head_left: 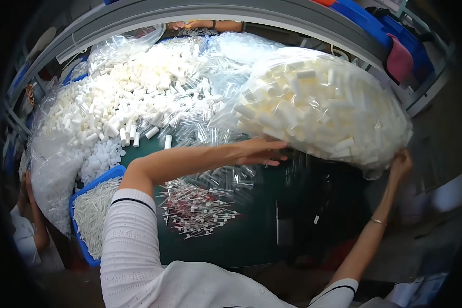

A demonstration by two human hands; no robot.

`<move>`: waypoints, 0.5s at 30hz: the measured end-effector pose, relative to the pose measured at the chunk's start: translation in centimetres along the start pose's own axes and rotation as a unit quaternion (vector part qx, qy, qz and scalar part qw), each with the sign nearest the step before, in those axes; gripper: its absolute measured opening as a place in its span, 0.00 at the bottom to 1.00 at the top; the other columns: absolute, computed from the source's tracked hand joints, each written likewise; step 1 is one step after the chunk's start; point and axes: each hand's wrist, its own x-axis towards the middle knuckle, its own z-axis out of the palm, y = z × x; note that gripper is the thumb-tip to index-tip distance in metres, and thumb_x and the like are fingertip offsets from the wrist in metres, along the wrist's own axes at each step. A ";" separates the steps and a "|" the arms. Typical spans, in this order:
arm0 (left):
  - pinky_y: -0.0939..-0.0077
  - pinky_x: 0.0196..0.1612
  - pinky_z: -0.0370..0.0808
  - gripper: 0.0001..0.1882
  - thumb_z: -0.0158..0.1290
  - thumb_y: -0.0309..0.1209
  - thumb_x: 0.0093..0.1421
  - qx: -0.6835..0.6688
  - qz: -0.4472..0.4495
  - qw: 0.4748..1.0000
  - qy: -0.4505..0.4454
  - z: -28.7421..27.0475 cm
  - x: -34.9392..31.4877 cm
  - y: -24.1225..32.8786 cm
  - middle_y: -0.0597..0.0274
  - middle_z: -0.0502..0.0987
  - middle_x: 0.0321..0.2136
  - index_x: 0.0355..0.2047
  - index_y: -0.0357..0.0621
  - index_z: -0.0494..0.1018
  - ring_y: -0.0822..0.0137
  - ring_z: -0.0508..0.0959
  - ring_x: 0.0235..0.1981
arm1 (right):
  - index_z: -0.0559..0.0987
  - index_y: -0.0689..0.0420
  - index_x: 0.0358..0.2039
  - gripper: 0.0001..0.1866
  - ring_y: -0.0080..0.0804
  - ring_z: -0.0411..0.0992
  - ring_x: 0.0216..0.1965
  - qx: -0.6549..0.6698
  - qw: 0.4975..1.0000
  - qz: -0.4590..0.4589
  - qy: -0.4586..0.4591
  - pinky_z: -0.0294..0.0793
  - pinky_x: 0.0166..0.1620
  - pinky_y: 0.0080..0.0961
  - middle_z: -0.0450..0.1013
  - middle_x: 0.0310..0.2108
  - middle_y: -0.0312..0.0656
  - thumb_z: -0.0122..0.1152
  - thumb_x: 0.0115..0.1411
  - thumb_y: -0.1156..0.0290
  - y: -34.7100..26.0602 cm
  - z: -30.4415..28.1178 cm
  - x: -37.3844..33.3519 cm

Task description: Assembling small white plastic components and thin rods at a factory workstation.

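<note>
A big clear plastic bag [318, 102] full of white and cream cylinders hangs tilted over the right side of the table. My right hand [401, 163] is closed on its lower right corner. Stretched across the table, my left hand [262, 151] has its fingers out flat under the bag's left lower edge; whether it touches the plastic, I cannot tell. Loose white cylinders [133, 92] are heaped to the left of the bag, with clear tubes [205, 131] spread between. Below my left forearm lies a pile of thin white-and-red sticks [197, 208].
A blue tray [82, 251] of thin white rods stands left of my arm. White caps [102, 159] and another plastic bag [54, 169] lie beyond it. A grey frame bar [231, 16] arches over the back. Another person's hands [190, 24] show at the far side, and someone's arm [36, 220] at left.
</note>
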 end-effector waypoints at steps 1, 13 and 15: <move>0.67 0.53 0.71 0.35 0.59 0.45 0.57 -0.085 0.015 0.995 -0.053 -0.9 -0.5 -0.6 0.60 0.58 0.61 0.60 0.47 0.57 0.58 0.69 0.54 | 0.73 0.62 0.22 0.04 0.36 0.70 0.28 0.051 0.997 0.063 0.008 0.69 0.37 0.27 0.72 0.24 0.43 0.50 0.50 0.81 0.9 0.5 0.9; 0.65 0.39 0.79 0.21 0.52 0.38 0.62 -0.150 0.185 0.965 0.113 6.1 12.2 -1.4 0.56 0.74 0.43 0.52 0.45 0.63 0.56 0.79 0.41 | 0.66 0.50 0.60 0.29 0.50 0.63 0.57 0.173 0.969 0.179 0.001 0.65 0.55 0.40 0.66 0.57 0.48 0.60 0.58 0.59 8.0 3.6 0.4; 0.65 0.33 0.80 0.22 0.52 0.37 0.61 -0.116 0.131 0.975 0.133 4.3 11.1 -1.7 0.54 0.75 0.39 0.53 0.44 0.63 0.56 0.80 0.36 | 0.64 0.52 0.62 0.31 0.46 0.58 0.62 0.379 0.823 0.397 -0.145 0.64 0.57 0.39 0.59 0.62 0.48 0.59 0.59 0.59 -4.9 4.8 -2.7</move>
